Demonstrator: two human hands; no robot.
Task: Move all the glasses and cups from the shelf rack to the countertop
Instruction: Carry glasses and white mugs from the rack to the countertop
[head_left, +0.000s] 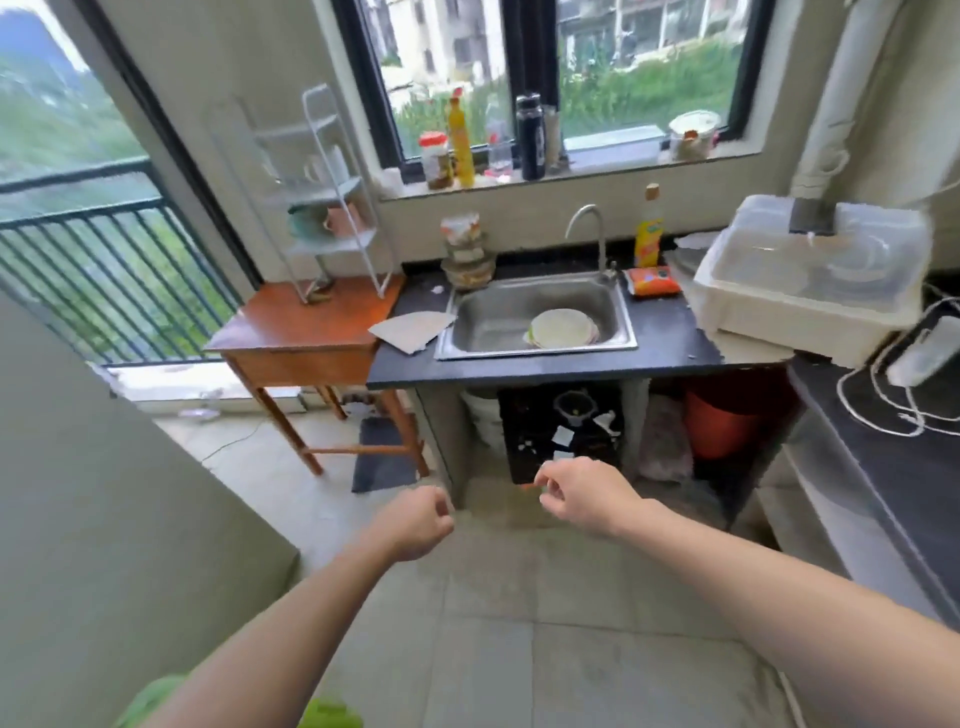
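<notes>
My left hand (415, 525) and right hand (582, 496) hang loosely curled, empty; cups (340, 221) lie far left, nearer the left hand.

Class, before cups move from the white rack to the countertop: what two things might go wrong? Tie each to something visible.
1. The tall, narrow white wire shelf rack stands on a small orange-brown wooden table; pulling out the pink mug could rock it.
2. The dark countertop has little bare space beside the steel sink, and a grey cardboard sheet lies on its left end; a cup set there might tip.
</notes>
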